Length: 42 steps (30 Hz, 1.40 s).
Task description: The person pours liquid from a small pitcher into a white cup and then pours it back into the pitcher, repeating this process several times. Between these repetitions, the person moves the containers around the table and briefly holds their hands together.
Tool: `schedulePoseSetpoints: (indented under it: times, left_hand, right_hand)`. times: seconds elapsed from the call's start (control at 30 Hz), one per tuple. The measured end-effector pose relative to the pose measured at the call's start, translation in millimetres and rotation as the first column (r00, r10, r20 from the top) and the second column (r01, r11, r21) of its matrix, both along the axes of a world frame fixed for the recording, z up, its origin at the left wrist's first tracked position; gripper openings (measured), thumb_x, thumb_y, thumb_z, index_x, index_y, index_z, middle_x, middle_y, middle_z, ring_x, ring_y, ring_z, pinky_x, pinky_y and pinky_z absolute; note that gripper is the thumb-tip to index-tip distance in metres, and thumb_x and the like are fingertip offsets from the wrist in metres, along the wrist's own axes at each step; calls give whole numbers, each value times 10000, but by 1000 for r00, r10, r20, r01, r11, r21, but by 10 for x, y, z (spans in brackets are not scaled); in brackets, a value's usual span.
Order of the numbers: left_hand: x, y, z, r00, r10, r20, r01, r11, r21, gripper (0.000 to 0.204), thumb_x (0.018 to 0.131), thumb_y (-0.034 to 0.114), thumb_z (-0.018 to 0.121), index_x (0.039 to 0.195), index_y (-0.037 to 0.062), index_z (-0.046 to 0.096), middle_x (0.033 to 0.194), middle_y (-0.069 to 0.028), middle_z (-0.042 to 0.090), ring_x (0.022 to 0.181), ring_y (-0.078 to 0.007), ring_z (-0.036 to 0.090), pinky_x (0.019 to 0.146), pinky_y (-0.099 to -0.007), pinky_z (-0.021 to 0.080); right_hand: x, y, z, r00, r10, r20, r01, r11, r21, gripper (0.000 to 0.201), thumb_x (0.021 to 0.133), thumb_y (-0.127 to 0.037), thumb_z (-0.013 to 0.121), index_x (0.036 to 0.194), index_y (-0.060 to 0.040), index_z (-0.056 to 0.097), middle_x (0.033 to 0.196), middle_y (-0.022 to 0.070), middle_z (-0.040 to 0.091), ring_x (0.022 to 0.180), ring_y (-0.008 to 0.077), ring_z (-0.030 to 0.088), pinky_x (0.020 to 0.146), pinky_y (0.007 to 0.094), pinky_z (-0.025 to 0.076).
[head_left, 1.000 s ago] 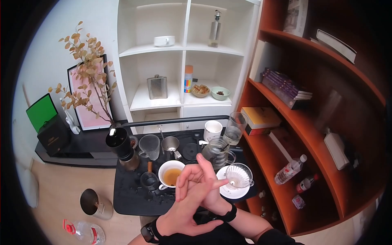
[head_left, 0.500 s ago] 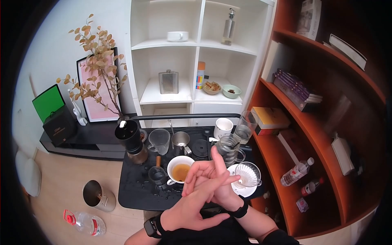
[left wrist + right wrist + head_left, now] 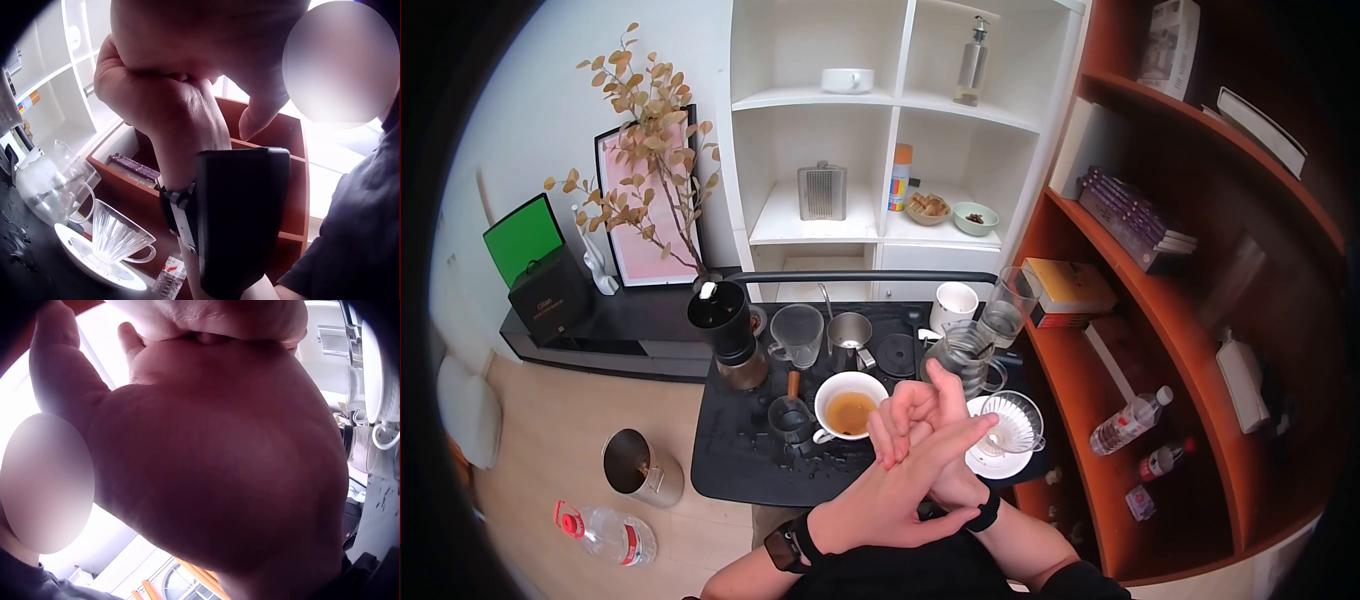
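In the head view, my left hand [image 3: 900,490] lies across my right hand [image 3: 948,480], palm against it. The left fingers are straight and close together, pointing to the upper right, with the thumb held apart. Loosely bent right fingers show beyond the left hand; the right palm is mostly hidden. Neither hand holds an object. Both are over the front of a black tray table [image 3: 735,470]. Just beyond the fingers stands a white cup [image 3: 850,410] of brown liquid. To their right, a ribbed glass dripper [image 3: 1015,420] sits on a white plate [image 3: 997,465].
A coffee grinder [image 3: 730,335], glass pitcher [image 3: 797,335], metal jug [image 3: 850,338] and small dark pitcher [image 3: 790,420] stand on the left. Behind are a glass server [image 3: 965,360], white mug [image 3: 953,303] and tall glass [image 3: 1007,315]. A brown bookshelf [image 3: 1140,420] borders the right.
The head view has turned, so the table appears shifted right and up. My hands stay pressed together; my left hand has slid forward over the right, its fingers now closer together.
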<state>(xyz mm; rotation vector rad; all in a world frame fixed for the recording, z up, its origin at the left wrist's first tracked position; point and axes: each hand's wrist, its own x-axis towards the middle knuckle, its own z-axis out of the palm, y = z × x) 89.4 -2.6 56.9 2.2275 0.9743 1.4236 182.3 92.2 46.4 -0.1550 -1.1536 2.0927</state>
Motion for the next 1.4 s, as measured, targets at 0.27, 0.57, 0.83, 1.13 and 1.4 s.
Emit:
schedulePoseSetpoints:
  times: [0.27,0.57,0.83,1.13,1.4]
  left_hand:
    - [-88,-90,154,989,-79,128,89,993,-77,1039,918,125,962,1786,38,397,1679,-224,654,1469,-397,655,1266,-514,466]
    - [-21,-153,247,979,-127,162,120,991,52,935,920,102,875,1773,65,493,1799,-194,529,1441,-354,642,1243,-473,476]
    - [124,-69,245,1000,26,15,-27,994,103,980,901,209,931,1762,42,492,1831,-215,474,1570,-380,580,1264,-507,465]
    - [-321,-287,413,997,-67,50,64,997,48,692,909,82,897,1561,3,677,1523,-229,757,1355,-395,759,1083,-476,605]
    - [-835,-686,427,847,520,-106,-525,851,-21,297,876,33,849,1168,-9,810,1132,-165,848,1058,-363,791,984,-457,607]
  right_hand:
    - [66,-29,329,987,141,80,-134,987,-84,857,1206,-743,262,892,-36,633,768,159,694,727,294,716,739,399,594]
    - [-5,-87,376,968,239,73,-222,956,-192,765,1241,-629,249,837,-76,591,631,78,511,625,265,589,676,407,541]
    - [-40,-46,197,975,145,-168,-183,954,-236,679,1255,-515,273,776,-103,521,603,44,487,578,223,536,624,400,520]
    - [228,-36,508,859,-461,222,326,827,457,461,1242,-248,583,917,9,786,845,93,720,700,223,674,660,360,565]
    - [774,89,654,549,-830,-97,258,58,964,142,981,-38,866,865,22,811,921,94,728,891,292,680,779,419,545]
